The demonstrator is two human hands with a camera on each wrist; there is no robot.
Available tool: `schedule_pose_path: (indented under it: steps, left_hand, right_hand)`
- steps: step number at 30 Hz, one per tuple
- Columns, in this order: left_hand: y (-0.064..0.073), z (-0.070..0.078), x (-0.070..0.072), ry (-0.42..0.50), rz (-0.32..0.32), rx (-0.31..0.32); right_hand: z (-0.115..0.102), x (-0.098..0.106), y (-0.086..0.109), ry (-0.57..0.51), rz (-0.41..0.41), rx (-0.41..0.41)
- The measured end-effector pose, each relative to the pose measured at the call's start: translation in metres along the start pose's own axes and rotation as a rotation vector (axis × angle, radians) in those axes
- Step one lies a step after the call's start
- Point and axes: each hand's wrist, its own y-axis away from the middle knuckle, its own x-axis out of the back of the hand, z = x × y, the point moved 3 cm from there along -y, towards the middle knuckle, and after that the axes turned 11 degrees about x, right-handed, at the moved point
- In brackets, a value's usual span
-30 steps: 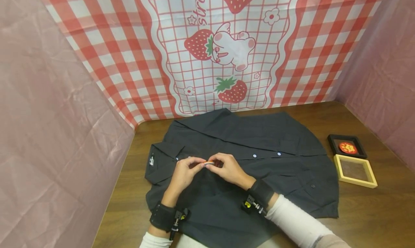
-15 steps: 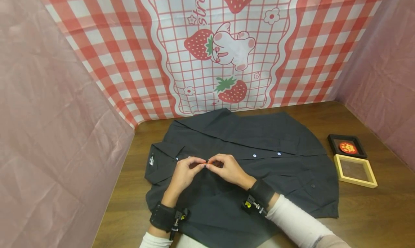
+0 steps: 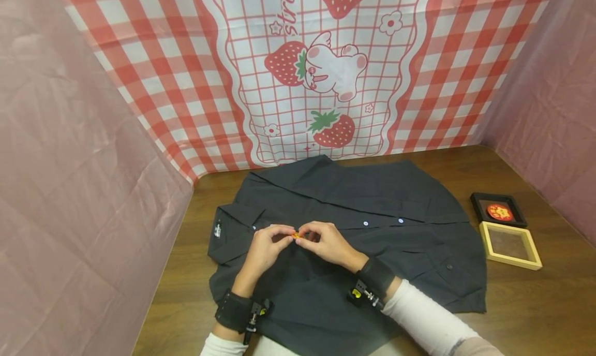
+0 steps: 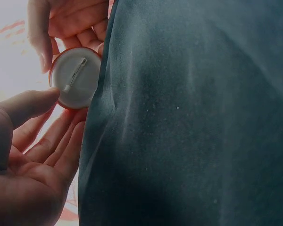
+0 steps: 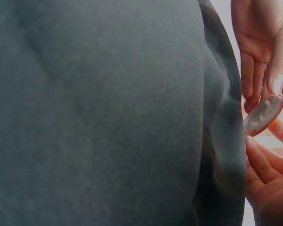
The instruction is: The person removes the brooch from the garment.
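Over the dark grey shirt (image 3: 321, 288), the left hand (image 3: 264, 250) and right hand (image 3: 328, 242) meet at a small round pin-back badge (image 3: 297, 236). Each pinches an edge of it between thumb and fingers. From the left wrist, the badge (image 4: 78, 77) shows a white back with a closed-looking safety pin and a red rim; the left thumb presses its lower left edge. Seen from the right wrist, the badge (image 5: 264, 114) is tilted, its edge partly behind the shirt cloth (image 5: 221, 117). Its front is mostly hidden by fingers in the head view.
On the wooden table (image 3: 507, 304) at right lie a black frame (image 3: 479, 208) with a red-and-yellow badge (image 3: 500, 212) in it and a pale yellow frame (image 3: 511, 246). A strawberry-print checked cloth (image 3: 326, 76) hangs behind; pink cloth (image 3: 84, 190) lines the sides.
The badge has tilted between the fingers: its white underside edge showed earlier, and now a sliver of orange shows. Both hands stay in nearly the same place.
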Motion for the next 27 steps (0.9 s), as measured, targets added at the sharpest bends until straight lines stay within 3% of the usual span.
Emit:
schedule_pose_path:
  steps: [19,27]
  left_hand:
    - [0.0006,0.0025,0.0005,0.023,-0.022,-0.017]
    - [-0.0005,0.0028,-0.0005,0.043,-0.034,-0.022]
  right_hand:
    - [-0.0024,0.0039,-0.0035,-0.088,-0.041,-0.121]
    - [-0.0011,0.0055,-0.0023,-0.090,-0.029,-0.127]
